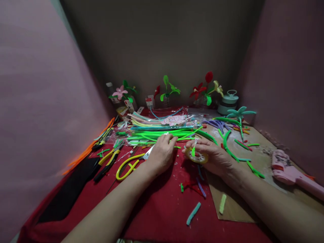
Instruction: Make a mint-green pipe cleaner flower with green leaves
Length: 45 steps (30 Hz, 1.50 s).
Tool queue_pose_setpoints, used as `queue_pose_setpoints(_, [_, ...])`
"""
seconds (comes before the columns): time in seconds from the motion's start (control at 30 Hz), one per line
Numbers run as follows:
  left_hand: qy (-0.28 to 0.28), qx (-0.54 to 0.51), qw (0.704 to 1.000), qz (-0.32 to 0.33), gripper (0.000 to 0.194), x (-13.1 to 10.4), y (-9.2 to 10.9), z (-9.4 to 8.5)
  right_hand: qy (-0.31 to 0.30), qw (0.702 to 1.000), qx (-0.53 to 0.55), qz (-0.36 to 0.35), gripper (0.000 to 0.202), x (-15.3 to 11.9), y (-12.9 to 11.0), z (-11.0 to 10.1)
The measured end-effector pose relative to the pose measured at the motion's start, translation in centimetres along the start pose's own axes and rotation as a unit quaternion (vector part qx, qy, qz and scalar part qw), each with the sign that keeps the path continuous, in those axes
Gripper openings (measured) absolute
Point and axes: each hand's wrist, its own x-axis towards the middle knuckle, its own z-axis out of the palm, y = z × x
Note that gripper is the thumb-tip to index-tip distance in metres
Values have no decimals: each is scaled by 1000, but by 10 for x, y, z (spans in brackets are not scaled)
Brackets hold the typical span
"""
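In my right hand (pixel 211 153) is a roll of clear yellowish tape (pixel 202 158), gripped between thumb and fingers. A short green pipe-cleaner piece with a white tip (pixel 193 151) stands at the roll, by the same fingertips. My left hand (pixel 164 152) has its fingers curled down at the near edge of the bright green pipe cleaners (pixel 188 133); what lies under the fingertips is hidden. Yellow-handled scissors (pixel 126 167) rest just left of that hand, with the blades partly behind it.
Yellow-and-black pliers (pixel 108 162) lie left on the red cloth (pixel 157 209). Pipe-cleaner flowers (pixel 167 89) stand along the back, with a lidded pot (pixel 227 103). A pink glue gun (pixel 291 172) sits right on the cardboard (pixel 235 209). Cut pieces are scattered around.
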Motion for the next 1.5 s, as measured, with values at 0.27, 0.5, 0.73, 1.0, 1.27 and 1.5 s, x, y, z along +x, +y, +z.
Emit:
queue_pose_setpoints(0.27, [-5,-95,994,48,24,-7,17,-7,-18,999,-34,-19,21,-1,0,5])
queue_pose_setpoints(0.5, [-13,-192,981,-8,22,-5,18,-9,-30,997,-65,-39,14,-1,1,4])
queue_pose_setpoints(0.73, [-55,-564,776,-276,32,4,25,-42,10,995,-62,-71,13,-2,0,10])
queue_pose_setpoints(1.0, [-54,-578,785,-217,16,1,43,-46,57,983,-112,-136,7,-5,2,13])
queue_pose_setpoints(1.27, [-1,-532,820,-213,7,-1,44,-44,52,983,-114,-133,6,-7,7,17])
queue_pose_setpoints(1.5, [-134,-719,634,-251,17,1,34,-43,44,977,-135,-158,7,-6,3,17])
